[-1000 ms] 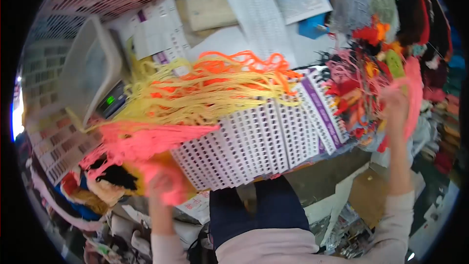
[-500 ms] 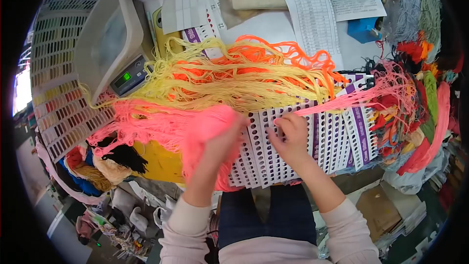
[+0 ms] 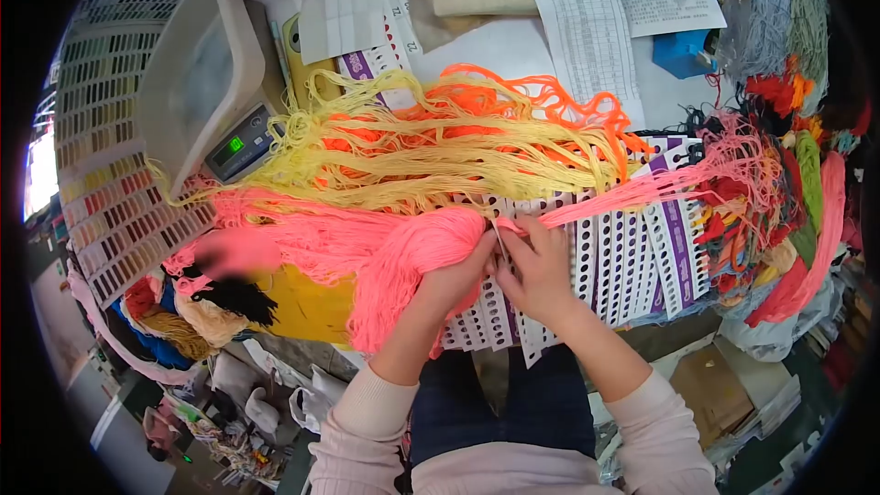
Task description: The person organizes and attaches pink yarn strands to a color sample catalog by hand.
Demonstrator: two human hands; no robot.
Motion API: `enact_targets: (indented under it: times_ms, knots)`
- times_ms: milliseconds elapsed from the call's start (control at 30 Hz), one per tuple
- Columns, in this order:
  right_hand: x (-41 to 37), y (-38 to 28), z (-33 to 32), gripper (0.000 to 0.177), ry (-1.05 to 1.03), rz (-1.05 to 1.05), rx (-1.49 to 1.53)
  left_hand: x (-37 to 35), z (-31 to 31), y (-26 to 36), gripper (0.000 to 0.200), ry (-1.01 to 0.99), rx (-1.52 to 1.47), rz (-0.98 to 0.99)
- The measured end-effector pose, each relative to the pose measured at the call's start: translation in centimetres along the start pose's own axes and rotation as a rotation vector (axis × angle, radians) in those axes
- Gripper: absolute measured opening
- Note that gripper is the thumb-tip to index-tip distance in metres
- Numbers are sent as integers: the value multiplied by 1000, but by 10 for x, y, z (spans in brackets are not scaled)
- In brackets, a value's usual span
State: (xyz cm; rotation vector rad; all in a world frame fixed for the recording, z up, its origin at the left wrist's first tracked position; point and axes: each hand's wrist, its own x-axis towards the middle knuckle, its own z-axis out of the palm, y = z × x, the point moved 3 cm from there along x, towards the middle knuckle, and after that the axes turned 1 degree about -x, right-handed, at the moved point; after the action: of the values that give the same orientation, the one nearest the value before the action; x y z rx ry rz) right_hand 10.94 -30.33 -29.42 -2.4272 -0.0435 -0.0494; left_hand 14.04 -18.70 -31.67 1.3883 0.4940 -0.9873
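A thick skein of pink embroidery thread (image 3: 412,252) drapes over the table's front, its folded end bunched in my left hand (image 3: 458,280). My left fingers are wrapped round it. Close beside it, my right hand (image 3: 541,270) is closed in a pinch at a pink strand by the top of a white punched card (image 3: 533,341). That card sits askew, its lower end poking out past the others. The fingertips of both hands nearly meet, and they partly hide the strand and the card's top. Stretched pink strands (image 3: 632,191) run from there to the right.
Yellow thread (image 3: 440,170) and orange thread (image 3: 568,105) lie behind my hands. Several punched cards (image 3: 632,257) are spread under and right of them. A scale (image 3: 240,142) with a white tray (image 3: 247,46) stands at the left. Tangled coloured threads (image 3: 733,211) pile up at the right.
My left hand has moved right with the pink skein, up to my right hand. One punched card has shifted toward me and tilted. The right hand has moved slightly.
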Motion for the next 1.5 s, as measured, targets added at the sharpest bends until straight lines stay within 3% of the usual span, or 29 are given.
enact_targets:
  times_ms: [133,200,300,433,533,633,733,833,933,1067,1133,1167,1200,1300,1333,1367,1433,1500]
  knots:
    - [4,14,4,36,17,133,370,3,3,6,14,-37,91,80]
    - [5,15,0,38,29,193,407,-2,-1,18,14,-52,79,53]
    - [5,18,0,37,31,247,426,-11,-30,23,13,-161,-210,-9]
    - [8,15,3,36,67,177,393,-5,-22,11,26,-17,-42,-13]
    - [5,20,5,33,29,178,368,-14,-23,24,25,-129,-214,-30]
    - [7,23,7,29,42,136,421,-30,-28,16,27,-258,-515,-189]
    - [8,22,1,27,64,156,541,-18,-31,-2,29,-643,-746,-127]
    - [5,27,-2,24,85,223,601,-5,-23,1,27,-744,-732,-109]
    - [7,27,1,22,131,246,628,-8,-8,15,14,-391,-457,-209]
    - [12,22,0,17,8,383,541,9,2,-2,11,-161,314,88]
    - [32,3,-32,15,-341,298,61,21,-1,-11,11,-94,565,261]
    - [41,-3,-48,14,-512,250,-180,19,4,-7,13,-97,393,208]
    - [48,4,-63,11,-515,135,-400,17,6,-6,13,-67,346,130]
    - [88,74,-150,22,68,447,-225,15,8,-7,14,-2,226,-23]
    - [101,76,-179,34,302,589,83,15,9,-6,14,6,202,-25]
    - [96,77,-199,39,542,316,-231,16,9,-5,15,12,177,-25]
    - [80,44,-183,46,498,142,-176,20,5,-4,18,-44,141,-88]
    - [54,47,-143,35,323,-60,-59,20,1,-2,20,-116,43,-84]
